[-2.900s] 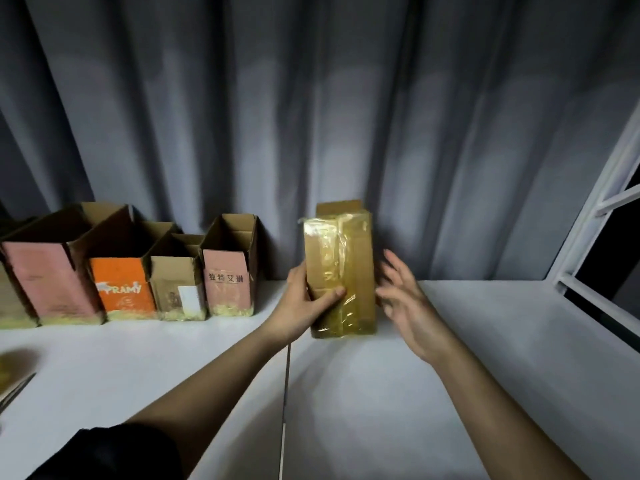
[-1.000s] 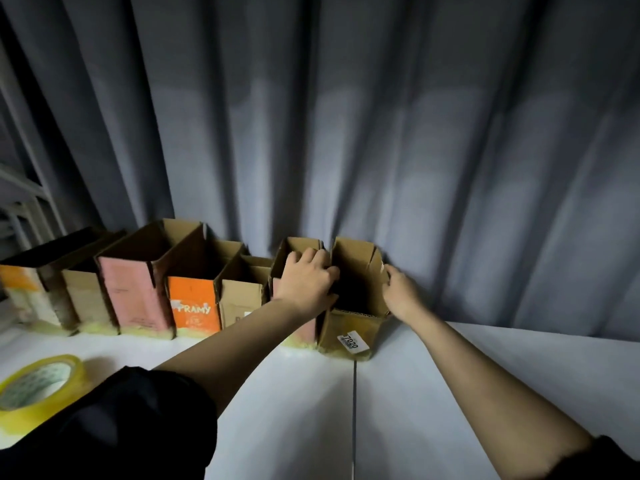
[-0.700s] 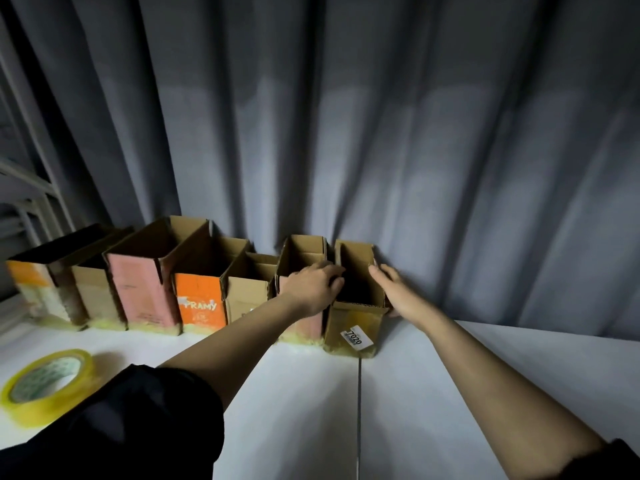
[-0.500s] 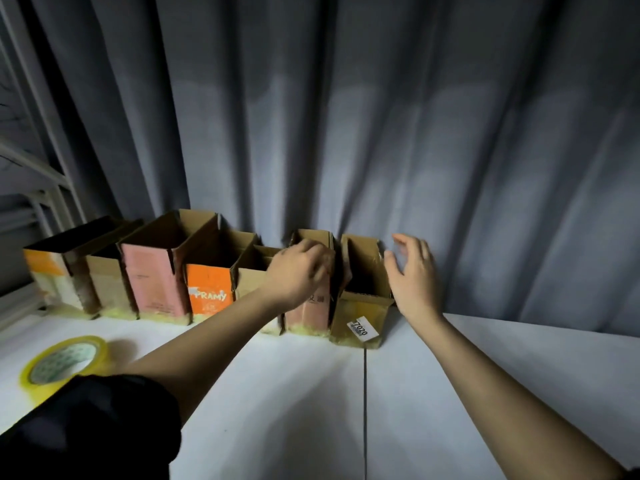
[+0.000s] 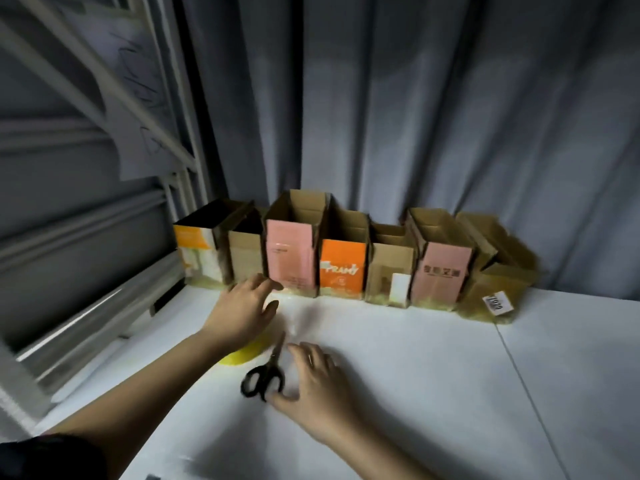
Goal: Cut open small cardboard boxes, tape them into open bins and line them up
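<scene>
Several open-topped cardboard bins stand in a row against the curtain, from a yellow and white bin point(image 5: 194, 247) on the left to a brown taped bin point(image 5: 498, 289) with a white label on the right. An orange bin point(image 5: 342, 268) sits mid-row. My left hand point(image 5: 242, 313) lies with relaxed fingers over a yellow tape roll point(image 5: 242, 355), hiding most of it. Black-handled scissors point(image 5: 265, 375) lie on the white table point(image 5: 433, 393). My right hand point(image 5: 322, 382) is spread beside them, its thumb touching the handle loops.
A grey curtain point(image 5: 415, 98) hangs behind the row. A white window frame and sill point(image 5: 104, 306) border the table on the left. A seam point(image 5: 519, 375) runs across the table on the right.
Both hands left the rightmost bin and came back toward me and leftward. My left hand now covers the tape roll and my right hand is at the scissors. The view swung left.
</scene>
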